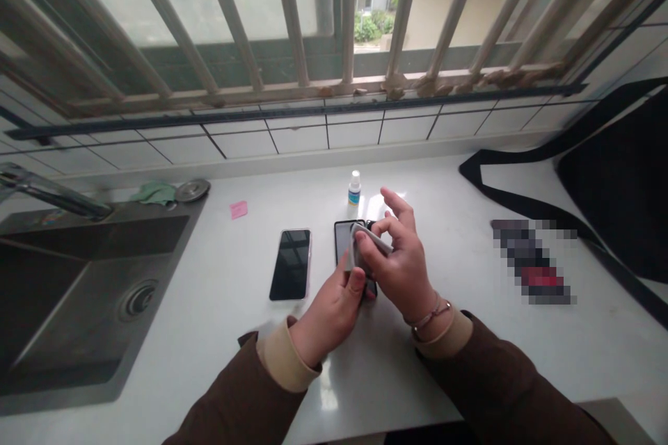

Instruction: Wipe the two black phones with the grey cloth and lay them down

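Note:
On the white counter [234, 334] a dark phone [291, 264] lies face up, apart from both hands. A second phone [343, 236] lies to its right, mostly covered by my hands. My left hand [328, 313] grips the lower part of that second phone, thumb on top. My right hand [399, 261] pinches a small grey cloth [368, 240] between thumb and fingers, pressed over the phone's screen. A small white bottle with a blue label [355, 189] stands upright just behind the phones.
A steel sink [78, 292] with a tap [46, 191] fills the left. A green rag [155, 192] and a metal drain cover [192, 189] lie at its back corner. A pink note [239, 208] lies nearby. A black bag [616, 188] and a blurred object [535, 261] sit right.

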`<state>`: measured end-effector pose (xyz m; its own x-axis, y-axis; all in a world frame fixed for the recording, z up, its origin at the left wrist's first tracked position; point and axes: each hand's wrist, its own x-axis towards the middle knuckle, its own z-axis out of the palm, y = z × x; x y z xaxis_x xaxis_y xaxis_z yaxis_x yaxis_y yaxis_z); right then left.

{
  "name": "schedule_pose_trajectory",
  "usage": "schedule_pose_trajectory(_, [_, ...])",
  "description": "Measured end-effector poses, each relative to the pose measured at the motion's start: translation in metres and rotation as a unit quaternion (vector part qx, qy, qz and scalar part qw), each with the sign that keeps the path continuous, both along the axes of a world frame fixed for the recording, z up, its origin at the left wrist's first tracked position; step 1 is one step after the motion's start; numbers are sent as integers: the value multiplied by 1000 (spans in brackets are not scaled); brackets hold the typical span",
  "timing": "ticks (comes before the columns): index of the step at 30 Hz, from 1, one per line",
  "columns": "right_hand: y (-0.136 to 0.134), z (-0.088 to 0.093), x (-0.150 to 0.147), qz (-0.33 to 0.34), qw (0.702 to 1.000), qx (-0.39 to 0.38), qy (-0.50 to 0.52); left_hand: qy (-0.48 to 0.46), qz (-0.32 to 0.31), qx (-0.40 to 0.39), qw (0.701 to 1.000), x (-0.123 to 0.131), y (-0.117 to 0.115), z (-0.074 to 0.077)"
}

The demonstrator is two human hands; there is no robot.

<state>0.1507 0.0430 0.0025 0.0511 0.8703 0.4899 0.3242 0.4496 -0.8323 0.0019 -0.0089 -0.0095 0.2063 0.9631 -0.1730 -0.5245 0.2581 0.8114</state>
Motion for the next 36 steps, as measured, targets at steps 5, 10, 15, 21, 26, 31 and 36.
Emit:
schedule_pose_trajectory(5, [4, 0, 5, -32, 997, -33, 64, 203, -63, 93, 973, 1, 1, 5])
schedule_pose_trajectory(10, [10, -3, 8, 30, 985, -93, 141, 189, -87, 62, 976, 0, 2, 7])
schedule_pose_trajectory(15, [16, -7, 8, 53, 948, -162, 268, 207, -102, 105, 967, -6, 3, -4])
schedule_pose_trajectory(21, [21, -1, 10, 83, 888, -257, 371, 68, -122, 89, 986, -7, 4, -4])
schedule_pose_trajectory(26, [24, -4, 11, 85, 872, -297, 380, -72, -119, -50, 989, -2, 5, 10])
schedule_pose_trajectory(31, [26, -6, 10, 82, 858, -315, 397, -124, -135, -129, 975, -5, 8, 15])
schedule_pose_trajectory(36, [27, -2, 8, 100, 841, -324, 422, -138, -132, -142, 971, -7, 9, 20])
